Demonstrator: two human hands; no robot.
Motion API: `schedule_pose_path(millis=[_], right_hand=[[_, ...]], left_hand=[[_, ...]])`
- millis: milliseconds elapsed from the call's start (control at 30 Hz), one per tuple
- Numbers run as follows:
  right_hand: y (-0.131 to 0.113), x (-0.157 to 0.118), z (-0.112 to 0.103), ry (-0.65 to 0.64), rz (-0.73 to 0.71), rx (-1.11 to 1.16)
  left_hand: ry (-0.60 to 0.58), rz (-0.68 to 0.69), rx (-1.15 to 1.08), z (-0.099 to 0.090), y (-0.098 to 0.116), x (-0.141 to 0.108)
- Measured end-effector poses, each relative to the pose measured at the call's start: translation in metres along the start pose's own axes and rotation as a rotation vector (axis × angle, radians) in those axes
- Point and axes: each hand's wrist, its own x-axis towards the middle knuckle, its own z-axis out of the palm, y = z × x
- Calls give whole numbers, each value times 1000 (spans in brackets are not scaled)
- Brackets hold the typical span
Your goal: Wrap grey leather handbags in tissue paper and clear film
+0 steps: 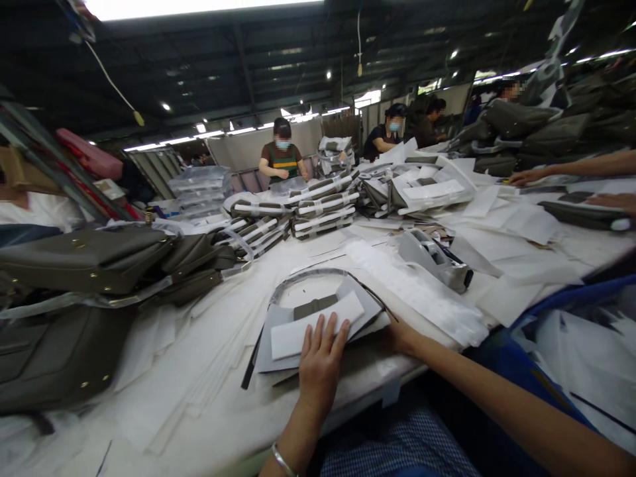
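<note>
My left hand (322, 358) lies with fingers stretched over a white foam strip (288, 336). Under the strip are a grey sheet (273, 324) and a dark olive handbag, mostly covered, with an olive tab (314, 306) showing. The bag's handle (293, 278), wrapped in clear plastic, arches away from me on the table. At the bag's right edge is my right hand (397, 334); its fingers are largely hidden behind the bag, so their grip cannot be made out. A grey tape dispenser (430, 258) stands beyond, to the right.
Olive bags (84, 258) are heaped at left, beside thin white sheets (213, 351). Wrapped bags (325, 212) stand stacked across the white table. A blue-lined bin (586, 364) with plastic is at right. Another person's hand (529, 175) reaches in; co-workers are at the far side.
</note>
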Motion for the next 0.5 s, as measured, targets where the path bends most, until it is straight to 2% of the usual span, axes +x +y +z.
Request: schedule_pose_path(millis=[133, 233, 367, 500], right_hand=[[2, -7, -36, 171, 0, -65], [-7, 5, -58, 333, -17, -160], [-16, 28, -63, 278, -11, -180], [-11, 17, -50, 240, 3, -204]], left_hand=[[20, 26, 10, 6, 2, -5], [19, 50, 17, 9, 4, -6], [0, 38, 11, 5, 1, -2], [-49, -59, -22, -4, -5, 7]])
